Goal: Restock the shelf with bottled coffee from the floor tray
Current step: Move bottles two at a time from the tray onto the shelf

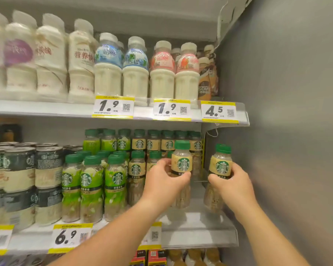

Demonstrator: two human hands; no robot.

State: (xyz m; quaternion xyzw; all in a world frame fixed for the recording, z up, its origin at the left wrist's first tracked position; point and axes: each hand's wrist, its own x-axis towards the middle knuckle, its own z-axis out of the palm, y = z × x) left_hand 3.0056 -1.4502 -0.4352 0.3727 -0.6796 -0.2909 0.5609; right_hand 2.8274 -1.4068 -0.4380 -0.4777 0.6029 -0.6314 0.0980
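Note:
Each of my hands holds a tan-labelled coffee bottle with a green cap, upright, over the right end of the middle shelf (200, 223). My left hand (164, 181) grips one bottle (181, 164) around its middle, just in front of a row of matching bottles (136, 169). My right hand (233, 185) grips the other bottle (220, 166) near the grey side wall. Both bottles' bases sit close above or on the shelf surface; I cannot tell which. The floor tray is out of view.
Green-labelled coffee bottles (92, 187) and stacked cans (19, 179) fill the shelf's left side. The upper shelf (142, 112) carries milk drinks and yellow price tags. A grey wall (286, 131) bounds the right. More bottles show on the shelf below (192, 256).

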